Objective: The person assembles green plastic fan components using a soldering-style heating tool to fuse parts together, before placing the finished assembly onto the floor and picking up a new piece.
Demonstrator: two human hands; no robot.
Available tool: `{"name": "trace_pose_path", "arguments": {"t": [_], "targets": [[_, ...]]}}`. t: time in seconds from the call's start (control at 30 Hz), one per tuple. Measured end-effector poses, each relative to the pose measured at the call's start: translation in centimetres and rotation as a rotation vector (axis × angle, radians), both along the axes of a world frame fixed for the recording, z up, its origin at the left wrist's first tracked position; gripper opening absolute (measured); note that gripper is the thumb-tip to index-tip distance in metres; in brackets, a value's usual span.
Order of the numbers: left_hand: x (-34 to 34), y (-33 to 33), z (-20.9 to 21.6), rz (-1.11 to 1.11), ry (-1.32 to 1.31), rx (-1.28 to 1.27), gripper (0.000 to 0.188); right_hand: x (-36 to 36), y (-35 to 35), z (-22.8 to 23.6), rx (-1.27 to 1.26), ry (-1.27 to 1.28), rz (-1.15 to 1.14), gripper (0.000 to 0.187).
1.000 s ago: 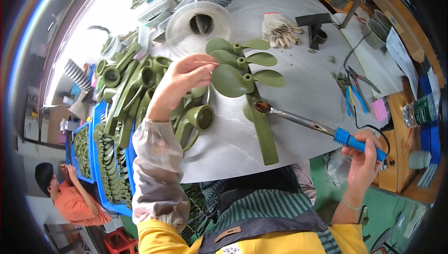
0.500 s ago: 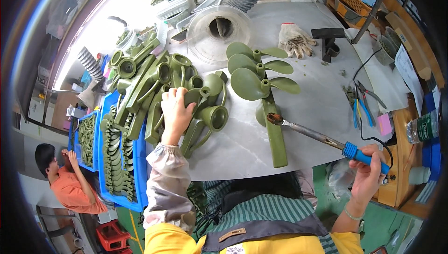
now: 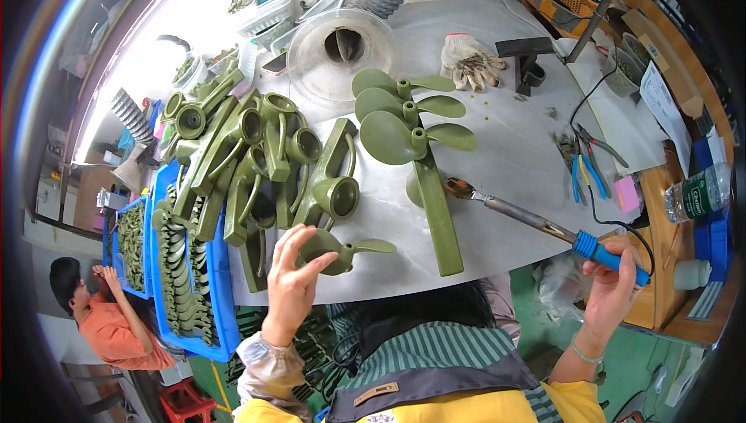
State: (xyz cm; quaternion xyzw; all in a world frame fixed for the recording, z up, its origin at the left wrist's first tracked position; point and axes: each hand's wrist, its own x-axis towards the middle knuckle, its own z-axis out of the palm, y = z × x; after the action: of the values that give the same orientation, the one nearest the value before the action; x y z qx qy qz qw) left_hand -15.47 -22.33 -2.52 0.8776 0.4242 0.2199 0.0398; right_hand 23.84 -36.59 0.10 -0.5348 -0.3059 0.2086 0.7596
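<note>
My left hand point(image 3: 293, 277) holds an olive-green plastic propeller point(image 3: 347, 250) by a blade, between thumb and fingers, at the table's near edge. My right hand point(image 3: 611, 267) is wrapped around the blue handle of a soldering iron point(image 3: 536, 223). Its brown, stained tip points left, close beside a long green housing point(image 3: 441, 228). Above that housing are three more propellers point(image 3: 386, 137) in a row, blades spread. Left of them lies a green housing with a round cup point(image 3: 342, 196), beside a heap of similar housings point(image 3: 233, 139).
Blue crates point(image 3: 233, 298) of green parts stand left, near a co-worker in orange point(image 3: 116, 322). A clear round cover with a duct opening point(image 3: 343, 46) lies at the back. A stained glove point(image 3: 470, 63), pliers point(image 3: 583, 170) and the iron's cord point(image 3: 594, 205) are on the right.
My left hand has come toward me from the heap, bringing the propeller to the table's near edge. My right hand still holds the iron near the long housing. The whole view has shifted slightly.
</note>
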Motion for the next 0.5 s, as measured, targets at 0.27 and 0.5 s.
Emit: {"name": "trace_pose_path", "arguments": {"t": [0.27,0.5], "targets": [[-0.8,-0.9,-2.1,0.185,-0.539,-0.945,0.040,0.1,-0.3,0.0,-0.002,-0.021,-0.001,0.027],[0.2,0.2,-2.6,0.225,-0.926,-0.842,0.043,-0.1,-0.5,0.0,-0.002,-0.035,0.007,0.028]]}}
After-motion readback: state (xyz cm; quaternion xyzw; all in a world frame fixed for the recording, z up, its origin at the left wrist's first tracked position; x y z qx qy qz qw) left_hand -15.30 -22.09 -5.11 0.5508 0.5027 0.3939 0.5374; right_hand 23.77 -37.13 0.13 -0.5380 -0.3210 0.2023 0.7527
